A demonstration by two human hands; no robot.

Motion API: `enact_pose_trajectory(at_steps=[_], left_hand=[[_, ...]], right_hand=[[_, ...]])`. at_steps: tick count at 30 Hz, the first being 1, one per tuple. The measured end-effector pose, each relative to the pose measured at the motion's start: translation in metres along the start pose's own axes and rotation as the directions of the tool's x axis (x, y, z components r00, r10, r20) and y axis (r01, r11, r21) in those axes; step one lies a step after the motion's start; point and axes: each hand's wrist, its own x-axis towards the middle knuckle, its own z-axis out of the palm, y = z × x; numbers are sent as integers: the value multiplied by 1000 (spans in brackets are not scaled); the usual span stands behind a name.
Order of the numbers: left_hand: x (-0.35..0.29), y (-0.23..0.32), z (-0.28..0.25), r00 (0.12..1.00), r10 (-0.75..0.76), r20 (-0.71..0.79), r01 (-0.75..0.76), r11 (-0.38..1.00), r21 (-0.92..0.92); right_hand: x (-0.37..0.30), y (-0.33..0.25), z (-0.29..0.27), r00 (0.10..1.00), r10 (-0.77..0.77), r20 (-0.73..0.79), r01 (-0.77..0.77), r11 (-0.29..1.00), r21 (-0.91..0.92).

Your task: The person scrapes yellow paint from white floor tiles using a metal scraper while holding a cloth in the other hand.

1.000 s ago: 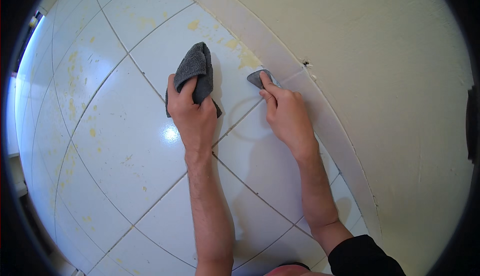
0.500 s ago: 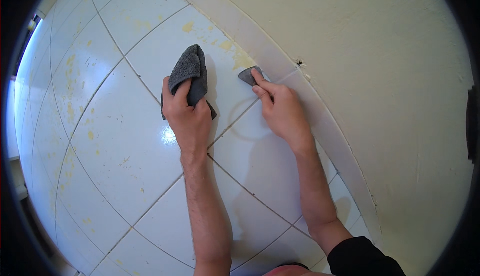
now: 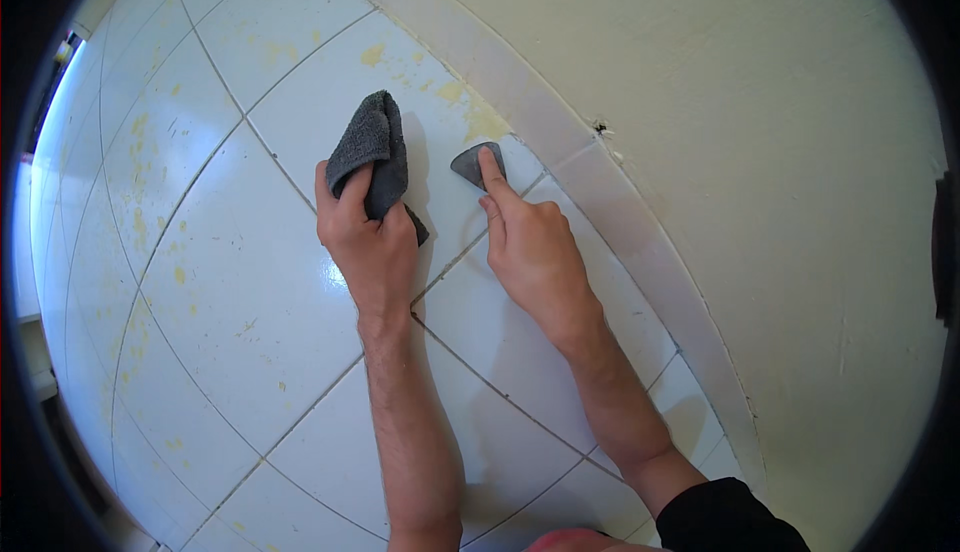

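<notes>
Hands at work beside a skirting (image 3: pixel 500 80): the left hand (image 3: pixel 368 252) clasps a bunched grey cloth (image 3: pixel 368 147), fingers curled into its folds, over the white tiled floor (image 3: pixel 260 332). The right hand (image 3: pixel 540 262) holds a grey scraper (image 3: pixel 468 165) beneath an outstretched index finger, thumb tucked close; the underside of that grip is hidden. Over the past second the scraper has slid leftward, away from the floor's edge along the skirting, leaving it on white tile just below a yellow patch (image 3: pixel 482 119). That patch remains at the edge, so removal there looks incomplete; the cloth has drifted slightly left.
</notes>
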Motion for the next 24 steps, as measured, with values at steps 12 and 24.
enact_pose_trajectory(at_steps=[12,24], left_hand=[[-1,-3,-2,1000,-14,-21,14,1000,-5],[0,0,-1,1000,-5,-8,5,1000,0]], right_hand=[[-24,-7,-44,992,5,129,14,989,-147],[-11,10,-40,997,40,-61,-42,998,-37]])
